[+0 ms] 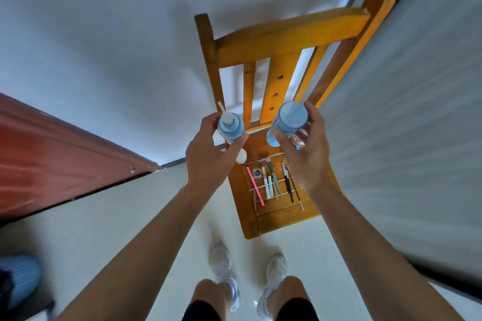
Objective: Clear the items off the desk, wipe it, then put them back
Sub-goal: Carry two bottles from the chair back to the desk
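My left hand (208,156) grips a blue pump bottle (230,125) with a white nozzle, held above the back of a wooden chair seat (250,219). My right hand (305,148) holds a blue-capped clear bottle (289,118), along with a small round clear item (298,138) under the fingers. On the seat below lie several makeup brushes (273,182), a pink pencil (255,186), a small dark compact (257,172) and a white round puff (241,156).
The orange wooden chair's backrest (287,36) stands against a white wall. A red-brown door (52,154) is at left, a grey surface (417,138) at right. My feet in white shoes (224,268) stand on pale floor before the chair. A blue object (18,276) sits at bottom left.
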A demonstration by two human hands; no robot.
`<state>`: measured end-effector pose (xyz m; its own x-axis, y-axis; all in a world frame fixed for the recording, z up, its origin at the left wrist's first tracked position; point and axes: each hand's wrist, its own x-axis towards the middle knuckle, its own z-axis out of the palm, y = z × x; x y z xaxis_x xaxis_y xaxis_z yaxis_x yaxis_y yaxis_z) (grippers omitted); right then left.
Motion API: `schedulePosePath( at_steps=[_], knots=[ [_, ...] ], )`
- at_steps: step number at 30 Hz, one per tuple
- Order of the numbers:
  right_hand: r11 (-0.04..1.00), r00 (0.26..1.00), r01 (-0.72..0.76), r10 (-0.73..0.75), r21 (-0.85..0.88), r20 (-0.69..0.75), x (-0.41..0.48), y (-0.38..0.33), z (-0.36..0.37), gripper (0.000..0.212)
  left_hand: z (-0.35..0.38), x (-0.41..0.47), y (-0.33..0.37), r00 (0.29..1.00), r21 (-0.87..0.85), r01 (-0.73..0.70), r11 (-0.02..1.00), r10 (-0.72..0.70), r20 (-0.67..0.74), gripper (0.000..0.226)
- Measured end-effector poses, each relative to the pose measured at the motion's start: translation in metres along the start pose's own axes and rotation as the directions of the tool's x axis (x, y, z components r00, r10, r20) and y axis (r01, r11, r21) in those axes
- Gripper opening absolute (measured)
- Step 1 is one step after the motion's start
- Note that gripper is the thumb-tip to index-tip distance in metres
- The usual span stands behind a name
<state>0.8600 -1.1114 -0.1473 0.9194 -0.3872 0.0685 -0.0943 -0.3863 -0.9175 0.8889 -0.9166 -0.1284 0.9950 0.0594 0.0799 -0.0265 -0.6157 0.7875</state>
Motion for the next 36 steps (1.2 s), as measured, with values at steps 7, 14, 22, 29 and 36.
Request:
schedulePosePath(
  at_steps=[7,14,22,29,36],
  knots=[
    [0.979,0.958,0.202,-0.195,-0.009,0.209,-0.022,-0.129,-0.019,0.083,-0.113,-0.042,0.062,0.976,-0.142,0.082,0.986,-0.108,-0.188,0.061],
    [0.872,0.735,0.444,-0.487,0.207,0.472,-0.083,-0.227,-0.009,0.078,-0.230,-0.158,0.105,0.810,-0.195,0.152,0.969,-0.235,-0.537,0.058],
    [0.715,0.359,0.451,-0.693,0.534,0.625,-0.248,-0.305,0.032,0.067,-0.331,-0.384,0.124,0.438,-0.155,0.371,0.916,-0.320,-0.840,0.054],
    [0.562,0.031,0.305,-0.813,0.769,0.582,-0.462,-0.358,0.027,0.071,-0.391,-0.607,0.151,0.061,-0.203,0.490,0.848,-0.266,-0.962,0.052],
    [0.522,-0.106,0.238,-0.824,0.819,0.556,-0.670,-0.380,-0.019,0.072,-0.423,-0.815,0.162,-0.188,-0.314,0.453,0.834,-0.255,-0.949,0.054]
  ],
)
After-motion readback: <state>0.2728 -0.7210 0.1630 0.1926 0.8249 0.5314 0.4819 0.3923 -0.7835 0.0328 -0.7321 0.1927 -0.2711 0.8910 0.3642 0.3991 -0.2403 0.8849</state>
